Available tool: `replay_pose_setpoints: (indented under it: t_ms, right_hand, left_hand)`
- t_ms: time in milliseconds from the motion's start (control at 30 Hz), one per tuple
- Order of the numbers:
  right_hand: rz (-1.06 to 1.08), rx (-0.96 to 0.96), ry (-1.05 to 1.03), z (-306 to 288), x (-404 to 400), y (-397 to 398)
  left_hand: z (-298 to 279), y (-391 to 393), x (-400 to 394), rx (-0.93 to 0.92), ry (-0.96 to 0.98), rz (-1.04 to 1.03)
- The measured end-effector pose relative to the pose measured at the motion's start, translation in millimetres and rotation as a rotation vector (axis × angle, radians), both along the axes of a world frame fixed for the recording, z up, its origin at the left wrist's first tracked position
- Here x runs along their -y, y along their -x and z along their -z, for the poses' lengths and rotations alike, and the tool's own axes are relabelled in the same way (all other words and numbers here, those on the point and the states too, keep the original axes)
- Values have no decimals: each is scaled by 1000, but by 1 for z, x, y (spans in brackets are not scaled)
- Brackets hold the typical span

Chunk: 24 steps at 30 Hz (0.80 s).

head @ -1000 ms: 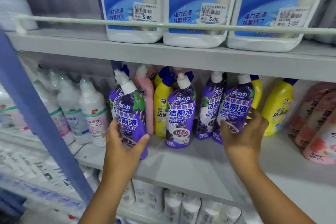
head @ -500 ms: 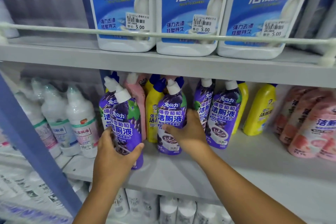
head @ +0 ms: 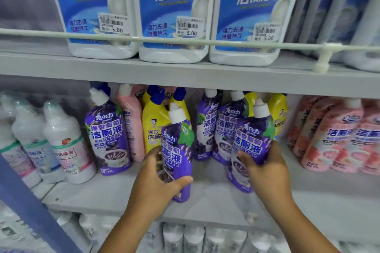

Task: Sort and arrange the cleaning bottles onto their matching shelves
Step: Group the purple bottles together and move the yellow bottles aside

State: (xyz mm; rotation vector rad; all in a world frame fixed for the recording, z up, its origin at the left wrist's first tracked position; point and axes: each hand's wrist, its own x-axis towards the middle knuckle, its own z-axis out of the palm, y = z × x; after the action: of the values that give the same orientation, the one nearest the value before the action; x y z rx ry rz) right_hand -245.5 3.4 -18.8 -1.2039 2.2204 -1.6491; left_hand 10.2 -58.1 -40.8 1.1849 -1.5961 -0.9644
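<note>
Both hands are busy on the middle shelf: the left hand grips one purple bottle near the front edge, fingers curled around its lower body, while the right hand clasps a second purple bottle. Yellow bottles and a pink bottle remain mixed among the purples, so I'd judge the sorting is far from finished.

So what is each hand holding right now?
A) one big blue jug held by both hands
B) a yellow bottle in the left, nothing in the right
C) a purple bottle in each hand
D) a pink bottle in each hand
C: the left hand grips one purple bottle and the right hand grips another purple bottle, both at the front of the middle shelf.
</note>
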Motion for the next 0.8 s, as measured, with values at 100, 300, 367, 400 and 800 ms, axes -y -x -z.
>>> replay_pose_setpoints:
  t_ms: [100,300,367,400,800]
  right_hand:
    - [7,54,61,-3,8,24]
    - [-104,53,-1,-11,44,57]
    - [-122,5,-54,-8,53,67]
    - [-100,-41,-92,-7,56,72]
    - [-12,67,-28,-15,39,91]
  left_hand:
    - [-5,35,-4,80,24,15]
    - [-3,105,2,209,176,1]
    - [-1,125,3,229,194,-19]
    - [0,134,3,242,199,-37]
    - [-12,172,23,184,54,13]
